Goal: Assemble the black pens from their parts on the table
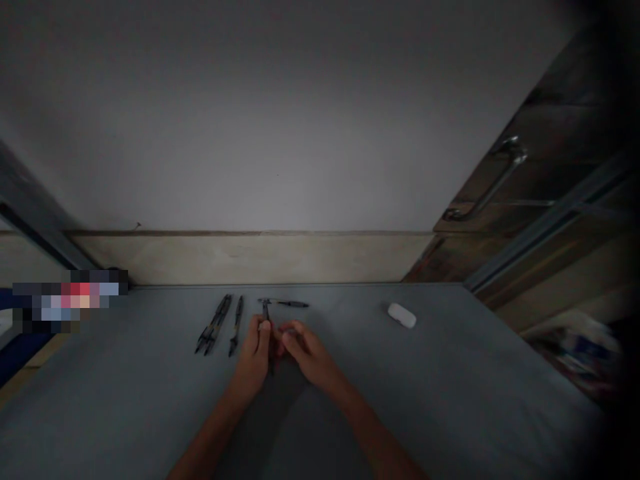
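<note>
My left hand (257,355) is closed around a dark pen (265,308), which points up and away from me. It may be more than one pen; the fingers cover most of it. Close beside it, my right hand (307,352) has its fingertips pinched together near the pen; what they hold is too small and dim to make out. Just beyond the hands lies a single pen (293,303), turned sideways. To the left, another dark pen (237,325) lies lengthwise, and further left are pens side by side (214,325) with a yellowish mark across them.
A white rounded case (402,315) lies on the grey table (450,387) at the right. A pale wall rises behind the table's far edge. A metal handle (493,183) is on the dark panel at the right. Blurred items stand beyond the left edge.
</note>
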The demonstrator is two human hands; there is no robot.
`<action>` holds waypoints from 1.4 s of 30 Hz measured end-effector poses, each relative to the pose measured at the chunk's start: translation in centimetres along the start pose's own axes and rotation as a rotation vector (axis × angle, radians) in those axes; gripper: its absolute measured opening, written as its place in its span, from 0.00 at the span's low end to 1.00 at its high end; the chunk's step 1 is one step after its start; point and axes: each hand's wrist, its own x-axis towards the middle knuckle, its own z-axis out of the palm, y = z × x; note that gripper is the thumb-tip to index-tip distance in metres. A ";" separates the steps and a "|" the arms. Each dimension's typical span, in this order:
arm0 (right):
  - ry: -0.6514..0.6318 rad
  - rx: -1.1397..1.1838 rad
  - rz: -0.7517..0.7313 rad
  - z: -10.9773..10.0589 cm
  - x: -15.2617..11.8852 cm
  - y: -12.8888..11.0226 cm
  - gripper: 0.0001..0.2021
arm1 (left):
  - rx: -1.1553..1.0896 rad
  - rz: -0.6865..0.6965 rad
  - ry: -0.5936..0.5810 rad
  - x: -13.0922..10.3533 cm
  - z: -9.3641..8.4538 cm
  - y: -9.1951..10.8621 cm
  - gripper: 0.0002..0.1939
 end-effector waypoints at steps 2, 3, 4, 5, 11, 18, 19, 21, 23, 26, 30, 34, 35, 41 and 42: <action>-0.085 0.114 0.097 -0.7 0.0 -0.2 0.27 | -0.070 -0.015 0.059 0.3 -0.1 -0.5 0.20; -0.112 0.152 0.131 -1.1 0.0 -0.3 0.29 | -0.096 -0.016 0.091 0.5 -0.1 -0.7 0.20; -0.130 0.172 0.146 -1.4 0.1 -0.4 0.30 | -0.120 -0.007 0.118 0.6 -0.1 -0.9 0.20; -0.140 0.182 0.151 -1.7 0.1 -0.4 0.30 | -0.146 0.009 0.137 0.6 0.0 -0.9 0.21; 0.085 0.290 0.123 -2.1 1.0 -0.1 0.21 | -0.383 0.035 0.135 1.1 0.3 -0.4 0.25; 0.453 0.603 0.067 -2.4 1.7 -0.8 0.23 | -0.316 -0.008 -0.129 0.9 -0.1 0.1 0.17; 0.467 0.622 0.083 -2.4 1.7 -0.9 0.24 | -0.290 -0.010 -0.175 0.7 0.2 0.0 0.16; 0.463 0.631 0.137 -2.2 1.6 -1.1 0.27 | -0.269 -0.014 -0.260 0.3 0.9 -0.2 0.16; 0.436 0.640 0.182 -1.8 1.4 -1.4 0.28 | -0.250 0.003 -0.322 0.1 1.5 -0.3 0.19; 0.326 0.730 0.193 -1.0 1.3 -1.9 0.32 | -0.139 0.044 -0.351 -0.1 2.1 -0.1 0.22; 0.159 0.881 0.205 -0.7 1.2 -2.3 0.36 | -0.036 0.079 -0.355 -0.2 2.0 0.3 0.25; 0.092 0.960 0.180 -1.5 1.0 -2.1 0.34 | 0.009 0.092 -0.384 -0.3 2.0 0.3 0.25; 0.080 0.970 0.178 -1.8 0.9 -2.1 0.34 | 0.017 0.101 -0.399 -0.4 2.0 0.3 0.24; 0.073 1.005 0.185 -3.2 0.7 -2.1 0.37 | 0.019 0.155 -0.420 -0.4 1.8 0.2 0.25; 0.068 1.014 0.189 -3.4 0.7 -2.1 0.36 | 0.017 0.153 -0.406 -0.3 1.8 0.2 0.27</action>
